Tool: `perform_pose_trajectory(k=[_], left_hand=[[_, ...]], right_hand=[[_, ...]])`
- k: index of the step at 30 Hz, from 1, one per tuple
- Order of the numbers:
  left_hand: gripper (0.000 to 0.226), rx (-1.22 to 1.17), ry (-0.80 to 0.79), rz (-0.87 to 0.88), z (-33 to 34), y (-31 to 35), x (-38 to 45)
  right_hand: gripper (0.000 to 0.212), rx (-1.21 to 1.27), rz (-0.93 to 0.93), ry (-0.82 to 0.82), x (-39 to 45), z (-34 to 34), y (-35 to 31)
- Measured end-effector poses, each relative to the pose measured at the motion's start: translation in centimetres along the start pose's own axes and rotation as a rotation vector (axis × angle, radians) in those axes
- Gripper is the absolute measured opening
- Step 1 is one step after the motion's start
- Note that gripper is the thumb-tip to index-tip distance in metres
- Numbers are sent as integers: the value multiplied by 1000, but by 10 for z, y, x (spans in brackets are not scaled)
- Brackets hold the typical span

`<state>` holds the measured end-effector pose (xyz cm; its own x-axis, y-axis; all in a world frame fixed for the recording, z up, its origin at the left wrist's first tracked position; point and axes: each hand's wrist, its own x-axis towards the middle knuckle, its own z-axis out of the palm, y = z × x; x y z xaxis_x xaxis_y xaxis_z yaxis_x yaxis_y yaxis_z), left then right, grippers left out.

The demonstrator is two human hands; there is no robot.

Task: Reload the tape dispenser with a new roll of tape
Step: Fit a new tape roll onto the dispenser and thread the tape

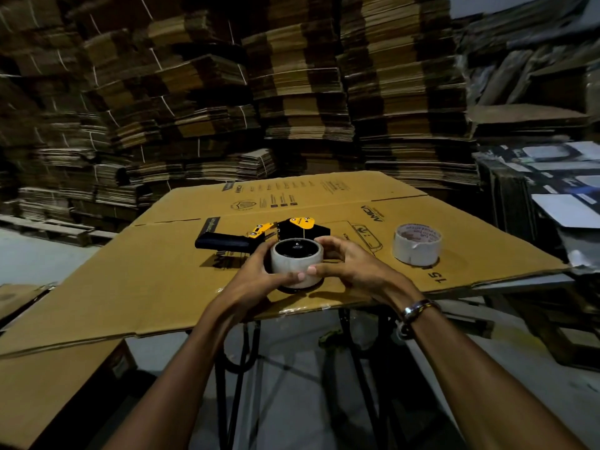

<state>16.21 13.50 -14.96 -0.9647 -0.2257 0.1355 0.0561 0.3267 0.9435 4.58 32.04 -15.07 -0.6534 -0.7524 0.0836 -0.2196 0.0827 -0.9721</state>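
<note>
A: Both hands, left hand (259, 274) and right hand (352, 266), curl round the pale tape roll (297, 264) seated on the black-and-yellow handheld tape dispenser (259, 237), lying on the flattened brown cardboard sheet (162, 271).

B: Probably light and rigid; grip its outer wall. The hub fit's hidden. Spare white roll (417, 243) sits apart.

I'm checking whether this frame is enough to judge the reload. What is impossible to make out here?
Head view only:
- Roll: lower sides hidden by left hand and right hand.
- Dispenser: near part hidden behind the roll.
- Second roll: core print too small.
- Cardboard: print too small.
</note>
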Motion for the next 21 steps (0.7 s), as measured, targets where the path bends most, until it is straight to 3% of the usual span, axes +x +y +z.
perform_pose_trajectory(k=[5, 7, 9, 14, 21], left_hand=[[99, 18, -59, -11, 3, -1, 0], [104, 49, -20, -7, 4, -1, 0], [97, 67, 13, 9, 4, -2, 0], [91, -31, -67, -14, -2, -1, -1], [115, 4, -142, -18, -1, -2, 0]], right_hand=[[58, -20, -25, 101, -2, 0, 2], [43, 26, -51, 110, -6, 1, 2], [37, 61, -66, 105, -9, 0, 0], [63, 54, -12, 14, -7, 1, -6], [69, 1, -18, 47, -8, 3, -6]])
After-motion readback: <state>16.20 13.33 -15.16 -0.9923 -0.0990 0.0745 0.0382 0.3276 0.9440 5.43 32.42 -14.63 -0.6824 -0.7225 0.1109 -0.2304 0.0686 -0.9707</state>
